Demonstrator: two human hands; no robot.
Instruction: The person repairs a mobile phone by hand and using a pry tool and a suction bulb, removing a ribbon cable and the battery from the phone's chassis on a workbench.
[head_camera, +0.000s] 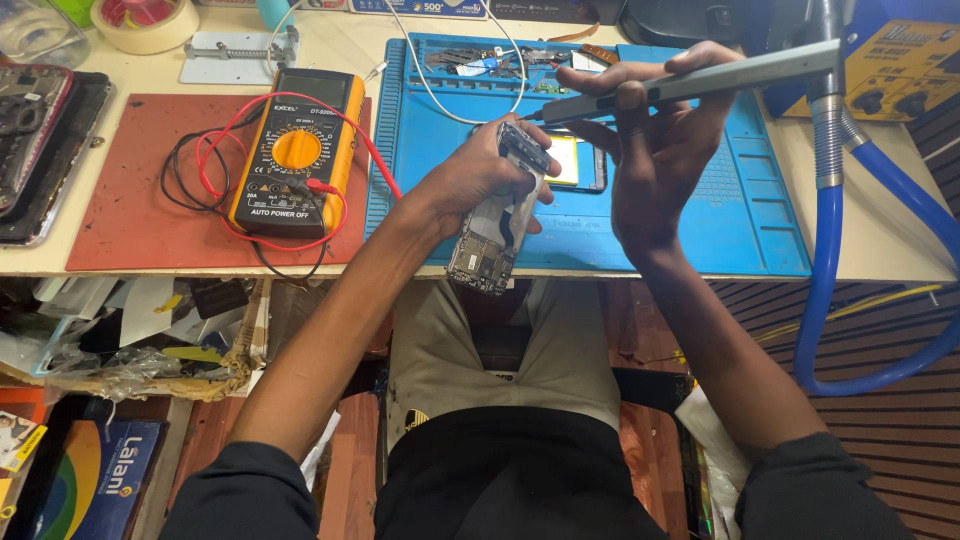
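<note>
My left hand (470, 180) grips an opened phone (497, 220) with its back cover off, tilted upright over the front edge of the blue work mat (750, 215). My right hand (655, 150) holds a long grey screwdriver (700, 82), its tip touching the top end of the phone. Just behind the phone, a phone part with a yellowish panel (572, 162) lies on the mat.
A yellow multimeter (297, 150) with red and black leads rests on a red mat (130, 210) to the left. A blue hose (830, 260) with a metal nozzle hangs on the right. A tape roll (145, 22) and a dismantled device (35, 140) sit at far left. Clutter fills the shelf below.
</note>
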